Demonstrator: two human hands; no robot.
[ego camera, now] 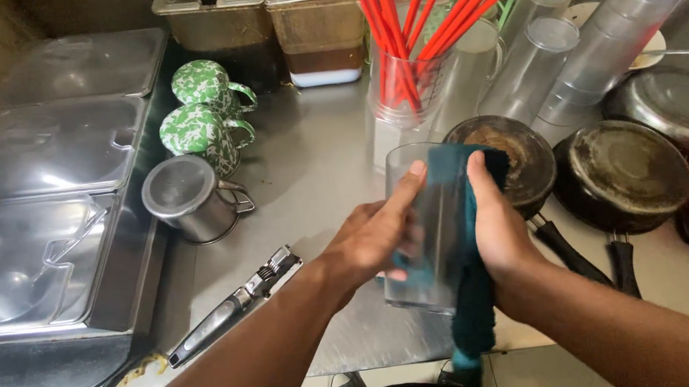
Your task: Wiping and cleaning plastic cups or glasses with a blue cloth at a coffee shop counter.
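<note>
Gripping a clear glass tumbler (422, 228) from its left side, the left hand (375, 237) wraps round it, thumb stretched up toward the rim. The right hand (495, 228) is closed on a teal cloth (472, 291), pressing it against the tumbler's right side, thumb up. Both forearms reach in from below, converging. The tumbler hangs above the steel counter (315, 162), long axis near vertical, mouth tilted away toward the dark frying pans (566, 168).
</note>
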